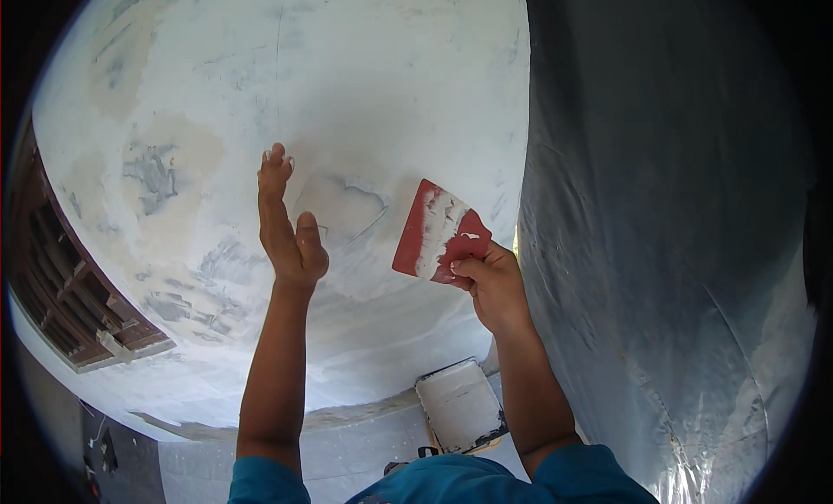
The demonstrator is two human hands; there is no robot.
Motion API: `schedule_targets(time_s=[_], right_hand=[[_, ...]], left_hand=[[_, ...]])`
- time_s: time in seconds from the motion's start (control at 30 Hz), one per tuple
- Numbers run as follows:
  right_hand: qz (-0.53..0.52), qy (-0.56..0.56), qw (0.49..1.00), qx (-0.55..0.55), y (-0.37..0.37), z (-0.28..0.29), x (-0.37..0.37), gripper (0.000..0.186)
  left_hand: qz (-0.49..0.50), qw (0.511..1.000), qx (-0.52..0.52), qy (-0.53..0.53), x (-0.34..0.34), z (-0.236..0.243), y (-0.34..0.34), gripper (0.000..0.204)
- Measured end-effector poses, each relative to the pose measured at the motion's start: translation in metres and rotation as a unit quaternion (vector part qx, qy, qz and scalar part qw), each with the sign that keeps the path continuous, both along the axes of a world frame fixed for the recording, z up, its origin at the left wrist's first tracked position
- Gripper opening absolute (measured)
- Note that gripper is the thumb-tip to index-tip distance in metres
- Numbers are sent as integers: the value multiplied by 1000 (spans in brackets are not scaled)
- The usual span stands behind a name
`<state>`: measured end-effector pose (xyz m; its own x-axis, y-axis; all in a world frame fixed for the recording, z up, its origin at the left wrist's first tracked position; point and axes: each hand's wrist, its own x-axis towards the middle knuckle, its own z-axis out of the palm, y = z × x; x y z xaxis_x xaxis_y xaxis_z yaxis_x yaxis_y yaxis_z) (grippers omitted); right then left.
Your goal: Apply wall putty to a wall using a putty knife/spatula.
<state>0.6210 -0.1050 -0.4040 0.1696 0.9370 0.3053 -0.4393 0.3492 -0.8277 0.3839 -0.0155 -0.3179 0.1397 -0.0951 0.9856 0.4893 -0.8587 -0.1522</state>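
My right hand (496, 283) grips a red flat putty spreader (408, 244) by its narrower end, thumb on the near face. A thick band of white filler runs across the spreader's face, with a smaller smear near the thumb. My left hand (291, 231) is raised to the left of it, empty, fingers stretched upward and thumb apart. White filler marks its fingertips. Both hands are in front of a whitish wall (364, 96) with grey and beige patches. Whether the left hand touches the wall, I cannot tell.
A dark plastic sheet (642, 200) hangs along the right side. A brown barred window frame (74, 270) sits in the wall at left. Below, a shallow tray (460, 404) coated in white material stands near the wall's foot. Small dark items (102, 456) lie at lower left.
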Motion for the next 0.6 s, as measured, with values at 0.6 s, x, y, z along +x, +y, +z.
schedule_targets(time_s=[0.6], right_hand=[[-153, -18, 877, -454, -141, -293, -40, 30]], left_hand=[[156, 113, -963, 187, -412, -639, -387, 38]])
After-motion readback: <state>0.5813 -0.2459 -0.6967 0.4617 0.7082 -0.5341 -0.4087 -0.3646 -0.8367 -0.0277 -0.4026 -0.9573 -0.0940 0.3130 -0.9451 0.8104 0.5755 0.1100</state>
